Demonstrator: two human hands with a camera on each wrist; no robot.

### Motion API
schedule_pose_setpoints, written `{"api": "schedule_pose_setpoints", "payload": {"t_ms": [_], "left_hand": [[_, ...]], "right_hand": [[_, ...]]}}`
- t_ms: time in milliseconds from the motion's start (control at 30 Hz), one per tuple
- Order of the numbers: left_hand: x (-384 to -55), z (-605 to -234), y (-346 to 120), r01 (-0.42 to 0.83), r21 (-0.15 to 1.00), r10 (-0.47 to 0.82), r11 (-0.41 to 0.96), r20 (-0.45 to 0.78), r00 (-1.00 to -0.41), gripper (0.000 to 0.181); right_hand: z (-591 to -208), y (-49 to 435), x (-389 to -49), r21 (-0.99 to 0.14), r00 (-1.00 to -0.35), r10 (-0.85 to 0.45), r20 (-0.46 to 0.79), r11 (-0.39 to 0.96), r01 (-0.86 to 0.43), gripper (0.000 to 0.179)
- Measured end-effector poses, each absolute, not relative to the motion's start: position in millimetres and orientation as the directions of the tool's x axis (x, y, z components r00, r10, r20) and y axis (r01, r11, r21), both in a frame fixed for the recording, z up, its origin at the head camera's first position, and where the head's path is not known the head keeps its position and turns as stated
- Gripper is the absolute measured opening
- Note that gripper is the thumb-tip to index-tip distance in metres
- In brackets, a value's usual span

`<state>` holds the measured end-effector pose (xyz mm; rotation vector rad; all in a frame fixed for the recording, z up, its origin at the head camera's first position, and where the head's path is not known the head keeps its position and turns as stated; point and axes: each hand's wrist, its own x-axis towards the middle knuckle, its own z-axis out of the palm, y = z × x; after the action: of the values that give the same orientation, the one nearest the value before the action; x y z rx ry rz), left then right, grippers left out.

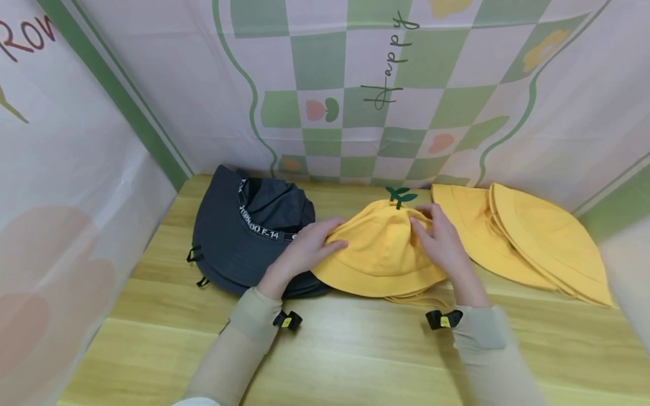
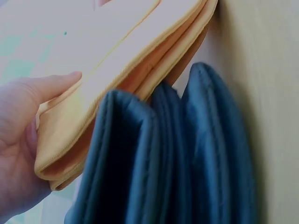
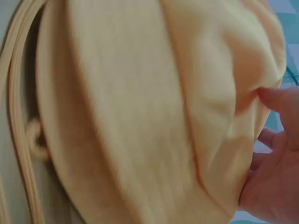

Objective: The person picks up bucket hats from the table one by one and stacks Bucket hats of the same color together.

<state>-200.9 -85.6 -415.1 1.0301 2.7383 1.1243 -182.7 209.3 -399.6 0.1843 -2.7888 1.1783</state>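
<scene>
Head view shows a yellow hat [image 1: 378, 254] with a green sprout ornament [image 1: 401, 197] at the top of its crown, held near the middle of a wooden table [image 1: 350, 361]. Both hands are engaged on it, well apart from each other. The left hand [image 1: 310, 242] grips its left side; in the left wrist view the thumb lies on the outer face, with the palm beyond the folded edge. The right hand [image 1: 446, 239] pinches the right side of the crown between thumb and fingers, gathering the cloth into folds, as the right wrist view confirms. Whether the hat bears on the table cannot be told. Yellow cords [image 1: 431, 298] show below its brim.

Immediately to the left, dark hats [image 1: 218, 231] lie with brims layered; a band with white lettering [image 1: 259, 228] runs along the inner edge, and small black loops [image 1: 195, 254] project at the left. The yellow hat's brim overlaps their right end. To the right, yellow folded hats [image 1: 553, 242] lie overlapping on the table. Behind stands a cloth backdrop [image 1: 320, 62] with green checks and the word "Happy". Light sleeves [image 1: 251, 321] cover both forearms.
</scene>
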Motion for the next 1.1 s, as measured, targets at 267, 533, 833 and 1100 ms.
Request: {"api": "schedule_pose_setpoints", "payload": {"t_ms": [267,533,833,1100], "left_hand": [[-197.3,-418.5,-78.5,0.601,0.588,0.556,0.542,0.285,-0.781,0.030],[-193.9,-420.8,-71.2,0.599,0.459,0.518,0.656,0.303,-0.800,0.029],[-192.4,-425.1,-66.0,0.592,0.382,0.509,0.710,0.302,-0.806,0.028],[-191.7,-423.6,-65.0,0.574,0.418,0.502,0.704,0.279,-0.818,0.029]], "right_hand": [[-398.5,225.3,-188.9,-0.634,-0.990,-0.142,0.000,0.765,-0.110,0.059],[-401.7,231.1,-194.4,-0.590,-0.979,-0.193,0.061,0.784,-0.191,0.044],[-402.8,242.5,-200.1,-0.519,-0.955,-0.293,0.055,0.809,-0.278,0.030],[-394.6,269.1,-203.4,-0.502,-0.941,-0.337,0.022,0.811,-0.302,0.032]]}}
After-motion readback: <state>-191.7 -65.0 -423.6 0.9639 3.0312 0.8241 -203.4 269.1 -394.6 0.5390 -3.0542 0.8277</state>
